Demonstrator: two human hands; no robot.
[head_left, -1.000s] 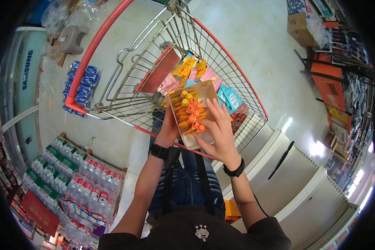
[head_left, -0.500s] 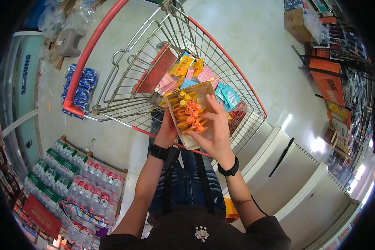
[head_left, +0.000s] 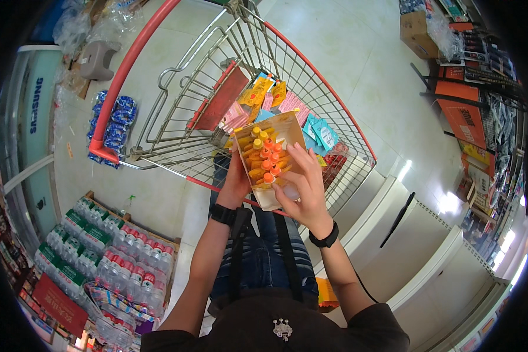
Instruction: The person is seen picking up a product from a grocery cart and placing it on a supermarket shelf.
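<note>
A light cardboard box [head_left: 285, 128] with an open top is tilted toward me above the near side of the shopping cart. Inside it, several spouted pouches [head_left: 256, 165] stand in rows, some with yellow caps and others with orange ones. My left hand [head_left: 236, 179] is closed around the box's left side, its fingers partly hidden beneath. My right hand [head_left: 304, 189] reaches over the right side with its fingers apart and curved. Its thumb and index finger touch the pouches by the lowest orange caps, where the box's bottom corner shows bare cardboard.
The wire shopping cart [head_left: 325, 88] with a red rim holds yellow, pink and blue packets [head_left: 321, 134]. At lower left, shrink-wrapped water bottles [head_left: 129, 264] are stacked. A blue multipack [head_left: 114, 120] and a grey stool [head_left: 97, 60] sit on the floor. White cabinets [head_left: 413, 252] stand at right.
The orange-capped pouches have shifted up and left inside the box, leaving a gap at its lower right corner. My right fingers have moved slightly inward; my left hand keeps its hold.
</note>
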